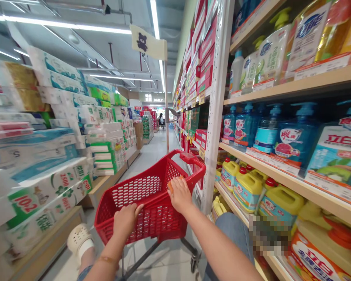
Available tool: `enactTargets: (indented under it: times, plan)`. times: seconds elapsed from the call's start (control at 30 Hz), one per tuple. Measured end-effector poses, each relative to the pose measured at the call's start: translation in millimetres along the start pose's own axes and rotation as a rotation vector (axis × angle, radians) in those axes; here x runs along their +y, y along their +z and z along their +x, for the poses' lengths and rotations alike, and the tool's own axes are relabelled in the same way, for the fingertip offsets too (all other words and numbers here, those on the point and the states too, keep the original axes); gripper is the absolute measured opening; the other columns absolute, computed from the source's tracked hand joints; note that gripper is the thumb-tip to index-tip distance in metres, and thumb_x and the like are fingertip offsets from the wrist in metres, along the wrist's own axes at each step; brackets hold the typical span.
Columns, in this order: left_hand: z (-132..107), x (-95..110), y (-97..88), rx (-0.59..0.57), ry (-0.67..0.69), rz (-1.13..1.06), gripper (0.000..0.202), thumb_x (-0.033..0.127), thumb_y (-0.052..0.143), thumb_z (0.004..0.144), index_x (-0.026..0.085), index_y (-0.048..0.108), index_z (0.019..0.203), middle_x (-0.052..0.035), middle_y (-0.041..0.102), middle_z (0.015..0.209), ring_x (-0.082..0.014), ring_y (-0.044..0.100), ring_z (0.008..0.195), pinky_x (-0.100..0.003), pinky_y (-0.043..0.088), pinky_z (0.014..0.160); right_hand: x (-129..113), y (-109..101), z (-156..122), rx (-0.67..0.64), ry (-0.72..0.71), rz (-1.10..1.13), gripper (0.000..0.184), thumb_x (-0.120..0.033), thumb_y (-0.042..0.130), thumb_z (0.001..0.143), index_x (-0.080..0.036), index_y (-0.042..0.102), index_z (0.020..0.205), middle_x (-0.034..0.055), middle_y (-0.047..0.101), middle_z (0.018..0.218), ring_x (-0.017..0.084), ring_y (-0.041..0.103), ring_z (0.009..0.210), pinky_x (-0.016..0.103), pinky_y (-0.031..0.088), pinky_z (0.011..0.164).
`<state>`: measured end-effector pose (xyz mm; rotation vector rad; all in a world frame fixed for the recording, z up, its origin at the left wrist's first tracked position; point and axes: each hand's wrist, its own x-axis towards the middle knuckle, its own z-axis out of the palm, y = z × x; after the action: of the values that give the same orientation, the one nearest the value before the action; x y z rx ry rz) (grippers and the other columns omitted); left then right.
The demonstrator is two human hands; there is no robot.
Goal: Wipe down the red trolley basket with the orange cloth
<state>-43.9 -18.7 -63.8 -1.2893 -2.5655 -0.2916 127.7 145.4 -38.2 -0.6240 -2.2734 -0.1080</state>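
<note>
Red plastic: one shopping cart (160, 220), on the aisle floor (144, 152) between paper packs (48, 195) and a shelf (280, 90). Your left hand (125, 219) curls over its near edge; your right hand (179, 193) closes over the edge farther right, something orange (170, 187) beneath. Spaced apart, presumably for steady steering. Flag (149, 42), raised on a pole (167, 105), likely for visibility. Bottles (289, 138), labels outward, probably for reading.

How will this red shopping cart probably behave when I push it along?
The cart will probably roll readily, given the caster on the smooth-looking floor. Its perforated walls suggest it's light for its size. Its slim legs hint it may wobble if shoved sideways.
</note>
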Motion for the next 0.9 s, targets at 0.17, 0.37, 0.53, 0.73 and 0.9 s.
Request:
enactTargets:
  times: [0.17,0.37,0.53,0.73,0.9]
  plan:
    - [-16,13,-4.1,0.019,-0.056,0.062,0.046,0.050,0.023,0.094,0.020,0.058,0.088,-0.0079,0.068,0.089,-0.0227,0.061,0.090,-0.033,0.037,0.073,-27,19,-7,-0.085,-0.069,0.051,0.051,-0.040,0.043,0.094,-0.011,0.045,0.136,0.0119,0.046,0.140,0.023,0.031,0.135,0.043,0.015,0.115]
    - [-32,8,-9.2,-0.073,0.013,0.022,0.046,0.047,0.019,0.095,0.019,0.056,0.091,-0.0089,0.069,0.085,-0.0221,0.066,0.080,-0.031,0.041,0.065,-16,21,-6,-0.085,-0.081,0.109,0.044,-0.036,0.042,0.095,-0.016,0.049,0.133,0.0089,0.050,0.137,0.020,0.036,0.132,0.041,0.020,0.115]
    - [-45,24,-10.6,-0.125,-0.106,0.055,0.051,0.045,0.014,0.096,0.017,0.057,0.096,-0.0122,0.070,0.084,-0.0225,0.067,0.074,-0.029,0.041,0.059,-33,24,-17,-0.105,-0.033,0.141,0.047,-0.037,0.042,0.094,-0.014,0.046,0.134,0.0106,0.048,0.139,0.022,0.033,0.134,0.044,0.019,0.114]
    - [-56,18,-4.6,-0.093,0.128,-0.135,0.047,0.043,0.018,0.097,0.021,0.059,0.096,-0.0059,0.070,0.090,-0.0193,0.066,0.083,-0.029,0.042,0.066,-28,17,-29,-0.134,-0.108,0.205,0.042,-0.037,0.042,0.095,-0.018,0.048,0.133,0.0062,0.050,0.137,0.019,0.036,0.133,0.041,0.021,0.114]
    - [-73,13,13.9,0.099,0.202,-0.155,0.054,0.039,0.020,0.096,0.020,0.060,0.065,-0.0059,0.065,0.068,-0.0197,0.060,0.071,-0.034,0.038,0.072,-26,14,-37,-0.106,0.044,0.188,0.043,-0.036,0.042,0.095,-0.016,0.047,0.133,0.0087,0.048,0.139,0.021,0.033,0.135,0.044,0.022,0.114]
